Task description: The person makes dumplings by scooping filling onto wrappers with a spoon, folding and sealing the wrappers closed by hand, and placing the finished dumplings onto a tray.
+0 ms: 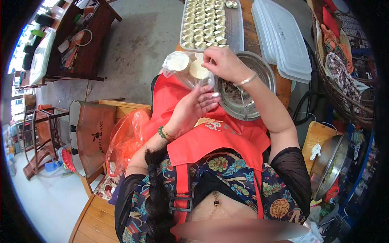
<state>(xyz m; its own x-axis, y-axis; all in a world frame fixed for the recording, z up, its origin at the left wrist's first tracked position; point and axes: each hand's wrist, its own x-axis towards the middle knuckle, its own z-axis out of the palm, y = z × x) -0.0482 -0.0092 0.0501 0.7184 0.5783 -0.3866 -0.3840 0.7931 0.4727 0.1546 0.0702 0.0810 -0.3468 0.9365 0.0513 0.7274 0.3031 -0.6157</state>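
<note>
My left hand [196, 106], with a green beaded bracelet, is held palm up over the red apron [158, 103], fingers extended. A small white patch shows at one fingertip; nothing else is seen on the palm. My right hand [223, 63] reaches across the rim of a steel bowl [269, 76], fingers curled. Whether it pinches anything is hidden. Dark minced filling [232, 91] lies in the bowl, and a metal spoon [244, 104] leans inside. Beside the bowl, a clear plastic bag [187, 79] holds stacks of round dough wrappers [199, 70].
Ahead, rows of folded dumplings [199, 24] fill much of a plastic tray [235, 36] on a wooden table [247, 24]. Translucent lids [282, 39] are stacked to the right. A wicker basket [322, 60] holds cloth. An orange plastic bag [129, 130] and a carrier bag [94, 136] stand left.
</note>
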